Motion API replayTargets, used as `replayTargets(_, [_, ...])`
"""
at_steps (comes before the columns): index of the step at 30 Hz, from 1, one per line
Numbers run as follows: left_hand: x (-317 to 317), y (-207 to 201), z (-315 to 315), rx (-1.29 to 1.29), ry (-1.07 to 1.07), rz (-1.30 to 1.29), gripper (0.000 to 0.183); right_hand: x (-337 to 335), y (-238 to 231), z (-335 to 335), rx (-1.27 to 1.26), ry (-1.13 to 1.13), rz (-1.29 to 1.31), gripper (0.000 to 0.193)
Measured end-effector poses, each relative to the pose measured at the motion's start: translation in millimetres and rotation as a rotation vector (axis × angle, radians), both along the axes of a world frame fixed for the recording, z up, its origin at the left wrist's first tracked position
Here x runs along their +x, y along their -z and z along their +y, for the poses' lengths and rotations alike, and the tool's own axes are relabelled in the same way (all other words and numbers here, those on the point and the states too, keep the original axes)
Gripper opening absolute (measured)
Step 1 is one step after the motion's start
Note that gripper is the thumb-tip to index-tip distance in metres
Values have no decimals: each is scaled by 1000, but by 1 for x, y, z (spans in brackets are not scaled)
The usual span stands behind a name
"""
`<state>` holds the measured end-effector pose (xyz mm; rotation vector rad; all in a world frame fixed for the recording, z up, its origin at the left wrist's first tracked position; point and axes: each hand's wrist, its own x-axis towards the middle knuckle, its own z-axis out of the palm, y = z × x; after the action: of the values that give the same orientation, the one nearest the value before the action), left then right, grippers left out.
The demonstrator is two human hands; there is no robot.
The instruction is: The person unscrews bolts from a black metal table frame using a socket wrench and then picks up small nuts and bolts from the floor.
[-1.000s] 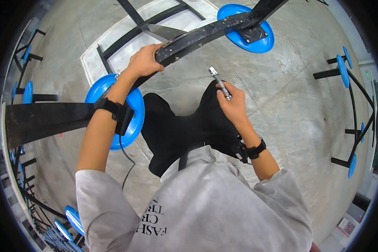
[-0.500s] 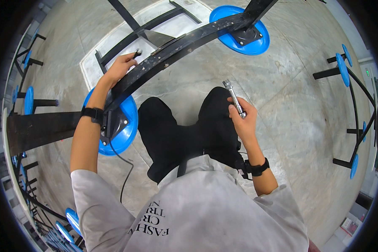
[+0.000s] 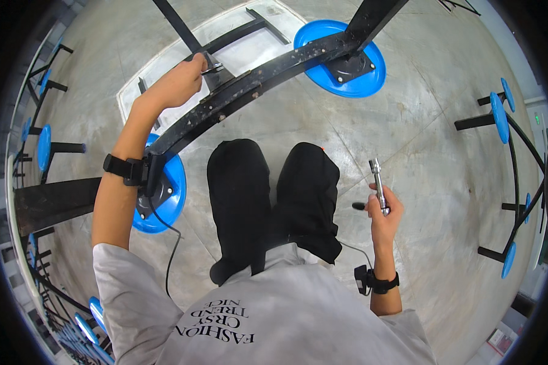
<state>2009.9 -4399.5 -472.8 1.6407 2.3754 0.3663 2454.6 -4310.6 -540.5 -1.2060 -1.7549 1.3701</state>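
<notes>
At the upper left, my left hand [image 3: 179,83] reaches over the black curved steel frame [image 3: 249,88]. Its fingers are closed on a small shiny metal piece [image 3: 213,69], whose exact kind I cannot make out, beside the frame's joint. Out to the right, above the floor, my right hand [image 3: 386,220] grips a chrome socket wrench [image 3: 379,182]. The wrench's socket end points up and away, and a dark handle end [image 3: 359,206] sticks out left of the fingers.
Blue round seats [image 3: 374,64] are bolted to the frame's ends, and the left one [image 3: 175,194] lies beside my left forearm. A white panel [image 3: 274,45] lies beyond the frame. More blue-seated frames [image 3: 499,118] stand right and left. A dark cable [image 3: 175,243] hangs from my left wrist.
My left hand has moved up and right along the frame to the joint, with the small metal piece. My right hand has moved right and nearer to me with the wrench. My knees have drawn together.
</notes>
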Motion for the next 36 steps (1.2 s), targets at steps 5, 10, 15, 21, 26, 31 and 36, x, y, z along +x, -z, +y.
replayTargets(5, [30, -43, 35, 31, 159, -162, 15, -29, -7, 29, -162, -99, 95, 21])
replayTargets(10, [51, -31, 61, 186, 203, -429, 22, -115, -27, 67, -269, -218, 364, 22])
replayTargets(15, [-25, -18, 109, 175, 287, -259, 24, -213, -38, 91, -248, -280, 550, 24])
replayTargets(21, [-139, -6, 168, -374, 314, 15, 32, -263, -20, 111, -81, -191, 290, 26])
replayTargets(26, [-168, 5, 191, -368, 369, 128, 32, -273, -1, 128, -13, 5, 363, 25])
replayTargets(31, [-195, 50, 204, -113, 558, -253, 13, -306, 4, 146, 8, -22, 272, 28])
replayTargets(36, [-227, 92, 195, 178, 812, -208, 6, -339, 8, 142, -46, -54, 288, 32])
